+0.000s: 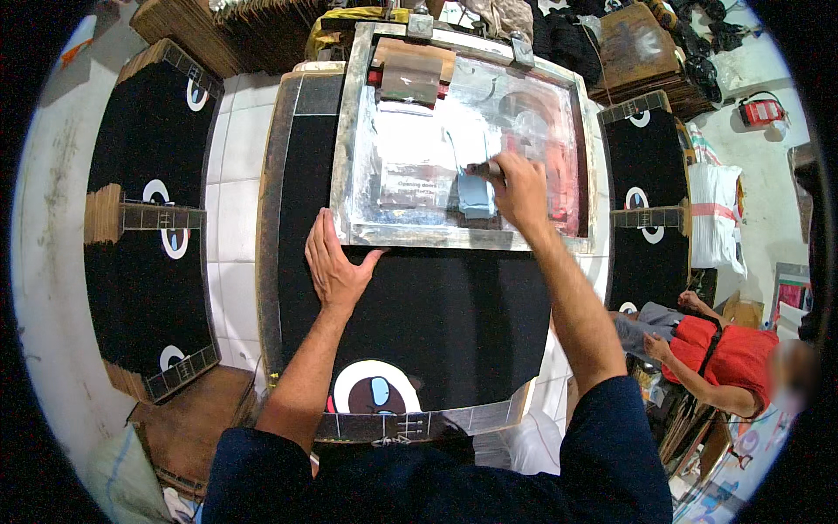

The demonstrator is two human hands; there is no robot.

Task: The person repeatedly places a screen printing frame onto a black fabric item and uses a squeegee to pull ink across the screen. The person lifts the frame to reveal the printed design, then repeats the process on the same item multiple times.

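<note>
A screen printing frame (349,175) with a pale, worn border lies over black fabric (436,306) stretched on a board. My left hand (336,272) is open at the frame's near left corner, fingers stretched along its side and thumb near the front edge. My right hand (522,188) is closed around the dark grip of a small squeegee (477,194), over the right half of the mesh. Light blue colour covers the squeegee's lower part. A wider squeegee with a wooden handle (417,59) rests at the frame's far left. Near me, a printed eye (377,389) shows on the fabric.
Metal clamps (420,27) hold the frame's far edge. Boards with black fabric and eye prints (157,148) stand to the left, and more boards (642,166) to the right. A person in red (711,354) is at the right. Brown sheets (236,39) are stacked behind.
</note>
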